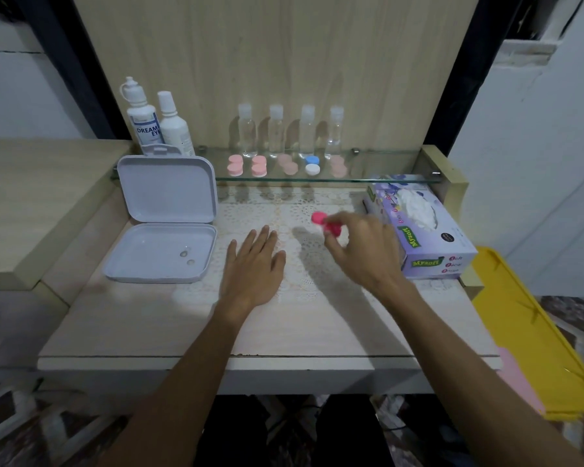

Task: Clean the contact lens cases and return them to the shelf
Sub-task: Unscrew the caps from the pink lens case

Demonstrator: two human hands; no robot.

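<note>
A pale wood-grain worktop [132, 332] carries a white lace mat [267, 214] under a wood-grain back panel. A clear glass shelf [368, 179] holds round pastel lens cases [259, 166] and four clear plastic bottles [275, 129]. A hinged lilac plastic box [164, 217] lies open; a lilac tissue carton [425, 237] sits right. Left hand [253, 264] rests flat, fingers straight. Right hand [361, 246] pinches a bright pink lens case [326, 224] above the mat.

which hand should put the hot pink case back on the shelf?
Right. The right hand already pinches the hot pink lens case, below the glass shelf. The left hand lies flat on the table, empty.
</note>
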